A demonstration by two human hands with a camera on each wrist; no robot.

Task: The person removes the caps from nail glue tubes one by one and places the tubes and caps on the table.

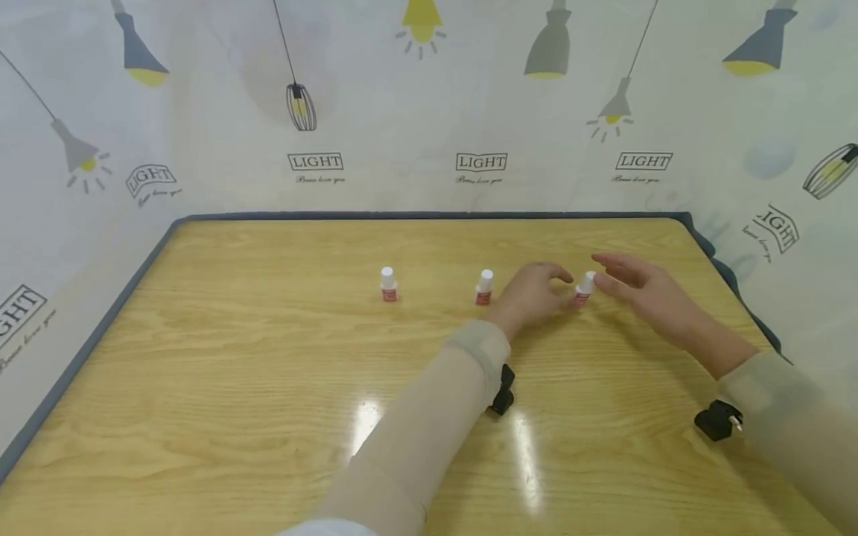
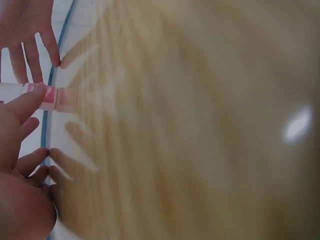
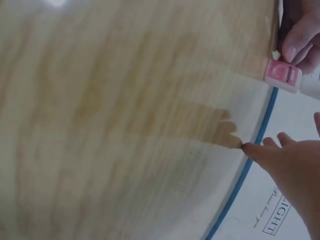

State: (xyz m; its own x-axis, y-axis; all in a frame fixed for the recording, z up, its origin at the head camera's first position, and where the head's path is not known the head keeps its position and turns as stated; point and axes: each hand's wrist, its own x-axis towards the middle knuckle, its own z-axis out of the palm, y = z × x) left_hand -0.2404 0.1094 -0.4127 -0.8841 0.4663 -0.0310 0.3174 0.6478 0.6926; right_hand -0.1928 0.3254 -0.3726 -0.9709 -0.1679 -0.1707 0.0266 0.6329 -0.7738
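Note:
A small white-capped bottle with a pink-red label (image 1: 585, 289) stands on the wooden table between the two hands. Beside its left side is my left hand (image 1: 534, 295), fingers loosely bent. In the left wrist view, one of its digits overlaps the bottle's label (image 2: 49, 95); whether it touches cannot be told. To the bottle's right, my right hand (image 1: 653, 294) has its fingers spread, thumb close to the cap. In the right wrist view, those fingers (image 3: 265, 152) stand apart from the bottle (image 3: 283, 75). Neither hand wraps round it.
Two similar bottles stand to the left, one near the left wrist (image 1: 483, 288) and one farther off (image 1: 389, 285). The wooden table (image 1: 234, 357) has a dark edge along the back. Behind it hangs a white sheet (image 1: 402, 112) printed with lamps.

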